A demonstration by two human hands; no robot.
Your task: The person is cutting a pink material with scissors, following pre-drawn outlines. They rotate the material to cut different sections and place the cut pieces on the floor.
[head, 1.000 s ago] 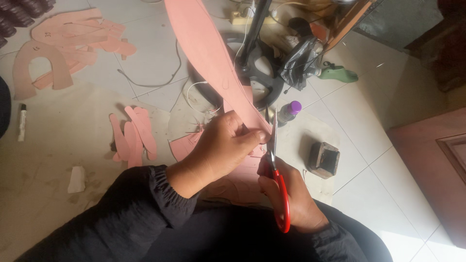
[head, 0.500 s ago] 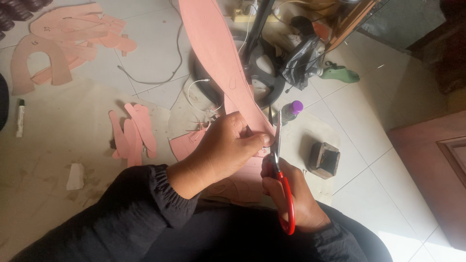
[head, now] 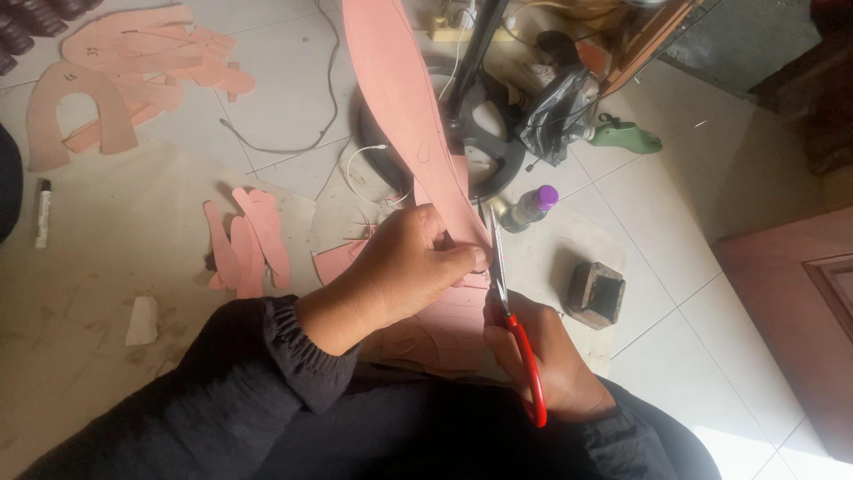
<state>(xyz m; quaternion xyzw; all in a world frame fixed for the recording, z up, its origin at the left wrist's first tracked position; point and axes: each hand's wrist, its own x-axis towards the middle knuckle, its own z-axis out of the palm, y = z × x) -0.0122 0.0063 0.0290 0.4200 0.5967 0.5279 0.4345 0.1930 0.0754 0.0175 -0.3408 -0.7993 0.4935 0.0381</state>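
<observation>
A long, flat strip of pink sheet material (head: 400,107), matte and flexible with a rounded outline, is being held upright over the lap, its upper end running out of the top of the view and its lower end being pinched near the middle of the picture. The left hand (head: 404,267) is being kept closed on that lower end, the thumb and fingers pressed together on the sheet's edge. Red-handled scissors with slim steel blades (head: 511,307) are being gripped by the right hand (head: 542,360), whose fingers are wrapped through and around the glossy handle loops; the blades are being pointed upward just beside the strip's right edge, nearly closed. A larger piece of the same pink sheet (head: 444,324) is lying beneath both hands.

On the pale tiled floor (head: 711,293), narrow pink cut-offs (head: 249,240) are lying to the left, and flat horseshoe-shaped pink pieces (head: 98,98) are spread farther away. A small bottle with a purple cap (head: 533,206) and a dark square block (head: 595,293) are standing to the right.

Compared with half a second ago, both hands are being kept in almost the same place, the strip leaning slightly differently.
</observation>
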